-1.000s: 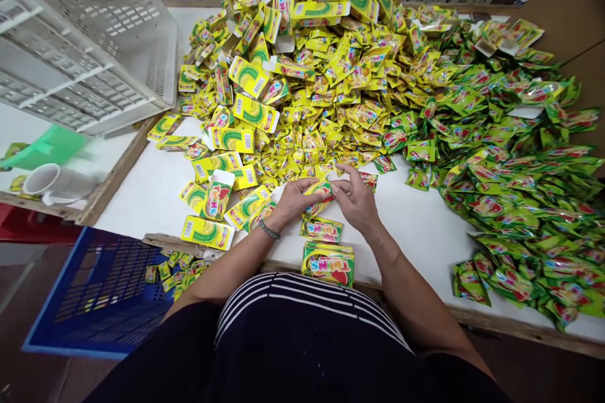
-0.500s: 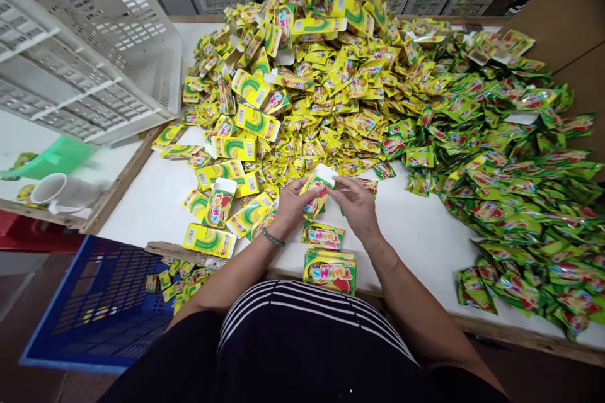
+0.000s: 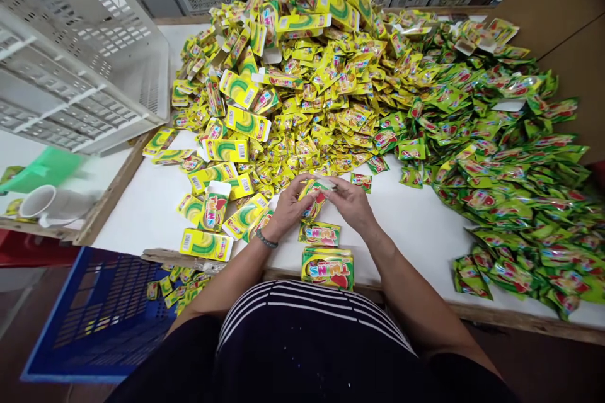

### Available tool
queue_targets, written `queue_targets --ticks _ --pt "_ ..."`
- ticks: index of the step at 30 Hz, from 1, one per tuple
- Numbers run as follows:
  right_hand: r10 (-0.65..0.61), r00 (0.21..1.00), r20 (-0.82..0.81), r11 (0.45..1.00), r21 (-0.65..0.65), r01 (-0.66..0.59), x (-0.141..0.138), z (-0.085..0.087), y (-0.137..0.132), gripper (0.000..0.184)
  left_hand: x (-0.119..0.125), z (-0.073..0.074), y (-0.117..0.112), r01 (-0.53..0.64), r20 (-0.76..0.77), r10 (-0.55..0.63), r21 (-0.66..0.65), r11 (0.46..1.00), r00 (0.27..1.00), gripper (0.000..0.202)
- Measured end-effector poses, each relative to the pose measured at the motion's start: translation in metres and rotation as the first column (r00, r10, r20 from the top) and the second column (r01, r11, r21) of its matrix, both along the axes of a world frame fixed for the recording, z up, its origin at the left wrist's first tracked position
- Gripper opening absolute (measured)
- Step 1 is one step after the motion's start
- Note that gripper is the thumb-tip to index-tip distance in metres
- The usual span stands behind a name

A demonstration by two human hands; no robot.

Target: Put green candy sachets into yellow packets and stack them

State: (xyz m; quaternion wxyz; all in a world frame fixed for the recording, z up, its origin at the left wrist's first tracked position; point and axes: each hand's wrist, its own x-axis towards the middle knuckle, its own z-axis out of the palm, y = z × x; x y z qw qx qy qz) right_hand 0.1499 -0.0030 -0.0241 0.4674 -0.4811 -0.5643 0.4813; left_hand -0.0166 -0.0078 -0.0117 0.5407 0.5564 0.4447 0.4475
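Observation:
My left hand (image 3: 286,209) is closed around a small yellow-green TWINS carton (image 3: 312,203), which it holds tilted above the white tabletop. The fingers of my right hand (image 3: 353,203) pinch the carton's upper right end, at its white flap. My fingers partly cover that flap. Below the carton lies a flat green TWINS packet (image 3: 319,234). Nearer my body, a short stack of TWINS cartons (image 3: 327,268) sits at the table's front edge. Several loose cartons (image 3: 206,244) lie left of my left hand.
Yellow sachets (image 3: 302,138) with cartons on top are heaped ahead, and green sachets (image 3: 510,201) spread to the right. A white perforated crate (image 3: 155,88) stands at left, near a white mug (image 3: 40,201). Below the table edge is a blue crate (image 3: 51,334) with small packets inside.
The carton's white flap stood up plainly before; now it is bent over and mostly under my right fingers. My right hand has drawn closer to the carton. The whole view has shifted slightly.

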Motion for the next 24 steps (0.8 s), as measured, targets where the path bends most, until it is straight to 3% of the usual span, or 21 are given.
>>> queue_targets --ticks 4,10,16,20,24 --pt "-0.011 0.997 0.077 0.987 0.161 -0.002 0.001 0.005 -0.004 0.029 0.002 -0.001 -0.003 -0.068 0.193 0.104 -0.187 0.980 0.976 0.062" --pt "-0.073 0.997 -0.012 0.997 -0.038 0.072 -0.002 0.001 -0.003 0.030 0.004 -0.001 -0.002 -0.093 0.207 0.143 -0.232 0.968 0.968 0.061" --pt "-0.143 0.973 -0.183 0.963 -0.253 0.093 0.003 -0.004 0.001 0.032 0.004 0.004 -0.002 -0.034 0.186 0.082 -0.245 0.969 0.979 0.060" --pt "-0.060 0.991 -0.122 0.980 -0.198 0.035 0.010 -0.003 -0.001 0.027 0.002 0.004 -0.002 -0.024 0.191 0.070 -0.234 0.972 0.979 0.060" --pt "0.000 1.000 0.004 0.999 -0.045 0.000 0.008 0.007 -0.007 0.029 0.003 0.003 -0.003 -0.046 0.222 0.105 -0.258 0.965 0.969 0.056"
